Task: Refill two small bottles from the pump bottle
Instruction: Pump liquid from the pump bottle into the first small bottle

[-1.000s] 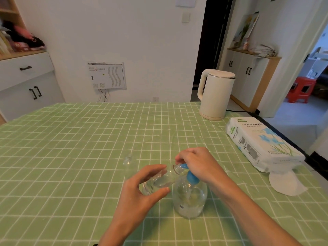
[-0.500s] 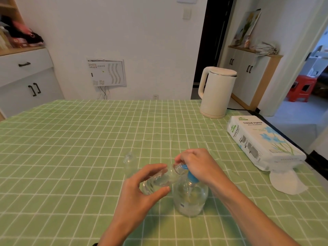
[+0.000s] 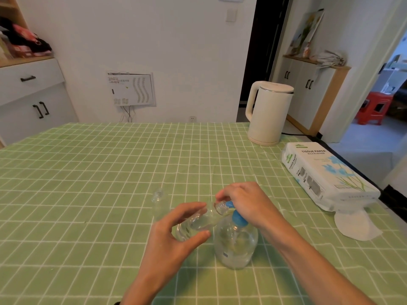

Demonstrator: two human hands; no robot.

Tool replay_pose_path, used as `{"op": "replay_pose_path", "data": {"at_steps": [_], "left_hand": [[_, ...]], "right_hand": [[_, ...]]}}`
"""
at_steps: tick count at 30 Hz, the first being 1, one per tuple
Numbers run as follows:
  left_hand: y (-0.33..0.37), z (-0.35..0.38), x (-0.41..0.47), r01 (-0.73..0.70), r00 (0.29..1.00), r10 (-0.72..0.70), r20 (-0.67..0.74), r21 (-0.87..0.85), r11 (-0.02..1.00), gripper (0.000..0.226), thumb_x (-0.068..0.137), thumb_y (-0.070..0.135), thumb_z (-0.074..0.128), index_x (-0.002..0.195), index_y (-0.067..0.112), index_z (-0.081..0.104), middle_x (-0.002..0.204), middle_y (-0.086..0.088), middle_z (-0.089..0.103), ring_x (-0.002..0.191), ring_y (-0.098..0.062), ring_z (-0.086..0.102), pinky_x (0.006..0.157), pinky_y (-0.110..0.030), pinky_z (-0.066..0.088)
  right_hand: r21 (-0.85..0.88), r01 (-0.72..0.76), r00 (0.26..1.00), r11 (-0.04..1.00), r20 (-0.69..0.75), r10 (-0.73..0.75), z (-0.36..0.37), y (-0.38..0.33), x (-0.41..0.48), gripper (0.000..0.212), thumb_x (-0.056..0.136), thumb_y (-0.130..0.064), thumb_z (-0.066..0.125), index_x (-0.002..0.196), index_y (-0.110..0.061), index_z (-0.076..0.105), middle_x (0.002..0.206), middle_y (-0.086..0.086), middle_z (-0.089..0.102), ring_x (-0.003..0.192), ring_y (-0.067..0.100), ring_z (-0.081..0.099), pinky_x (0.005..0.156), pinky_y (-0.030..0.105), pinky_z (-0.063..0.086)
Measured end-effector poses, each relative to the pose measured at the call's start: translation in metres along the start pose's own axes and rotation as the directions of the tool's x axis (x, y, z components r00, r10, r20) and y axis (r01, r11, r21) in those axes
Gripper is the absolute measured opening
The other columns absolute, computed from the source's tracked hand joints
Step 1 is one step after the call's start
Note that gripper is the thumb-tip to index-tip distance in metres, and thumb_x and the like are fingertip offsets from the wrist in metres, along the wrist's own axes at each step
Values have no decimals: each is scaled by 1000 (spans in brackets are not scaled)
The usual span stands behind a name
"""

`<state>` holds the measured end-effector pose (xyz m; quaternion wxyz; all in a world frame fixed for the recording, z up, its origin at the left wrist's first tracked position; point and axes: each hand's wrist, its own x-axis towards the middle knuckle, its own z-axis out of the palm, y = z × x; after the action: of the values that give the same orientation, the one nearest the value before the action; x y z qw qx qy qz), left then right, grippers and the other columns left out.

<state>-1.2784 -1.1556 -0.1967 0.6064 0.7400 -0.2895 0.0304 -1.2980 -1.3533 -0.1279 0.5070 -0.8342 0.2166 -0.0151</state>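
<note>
Pump bottle (image 3: pixel 235 249) amid cloth (image 3: pixel 88 183), wide room leftward, tissue pack (image 3: pixel 326 172) by right edge.

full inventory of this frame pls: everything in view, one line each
pump bottle: 1, clear with blue pump, upright on table, near centre
held small bottle: 1, clear, tilted, mouth at the pump spout
standing small bottle: 1, clear, upright on table, left of the hands
kettle: 1, cream, far right of table
tissue pack: 1, white with blue print, right table edge
loose tissue: 1, white, at the pack's near end
tablecloth: 1, green with white grid, covers table
left cabinet: 1, white, back left
right cabinet: 1, white, back right
stool: 1, red, beyond right doorway
left hand: 1, grips held small bottle
right hand: 1, fingers curled over pump head
</note>
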Motion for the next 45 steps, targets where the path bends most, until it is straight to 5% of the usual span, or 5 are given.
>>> {"op": "replay_pose_path", "data": {"at_steps": [8, 16, 24, 37, 45], "left_hand": [[2, 1, -1, 8, 1000, -9, 18, 9, 1000, 52, 72, 32, 86, 120, 46, 72, 118, 20, 78, 116, -4, 71, 100, -12, 49], [4, -1, -1, 2, 1000, -2, 7, 15, 1000, 53, 73, 22, 88, 119, 45, 72, 117, 20, 78, 116, -3, 71, 101, -12, 49], [1, 0, 1, 9, 1000, -10, 14, 38, 999, 60, 76, 4, 92, 118, 43, 73, 116, 18, 79, 117, -4, 71, 100, -10, 48], [-3, 2, 1, 3, 999, -4, 32, 31, 1000, 56, 76, 13, 92, 120, 42, 73, 118, 18, 78, 117, -6, 71, 99, -10, 49], [4, 2, 2, -7, 1000, 8, 6, -26, 1000, 51, 72, 26, 88, 119, 42, 73, 116, 17, 79, 115, -5, 72, 100, -11, 49]], "right_hand": [[-20, -8, 1000, 1000, -9, 7, 4, 1, -1, 30, 98, -25, 57, 86, -21, 84, 95, -12, 81, 99, 6, 72, 80, 21, 50], [23, -6, 1000, 1000, -12, 6, -4, -8, -6, 27, 93, -29, 64, 91, -8, 82, 102, 8, 81, 106, 27, 74, 104, 46, 56], [83, 27, 1000, 996, -14, -26, -6, -4, -9, 26, 94, -33, 65, 88, -15, 83, 97, 1, 82, 102, 21, 75, 103, 40, 56], [31, 11, 999, 999, 32, -12, 1, 8, -3, 35, 101, -14, 50, 90, -24, 82, 99, -15, 79, 98, -3, 67, 68, 13, 45], [81, 19, 1000, 997, -8, -18, -7, 1, -5, 24, 96, -26, 64, 87, -15, 83, 98, -2, 82, 104, 17, 74, 99, 35, 55]]}}
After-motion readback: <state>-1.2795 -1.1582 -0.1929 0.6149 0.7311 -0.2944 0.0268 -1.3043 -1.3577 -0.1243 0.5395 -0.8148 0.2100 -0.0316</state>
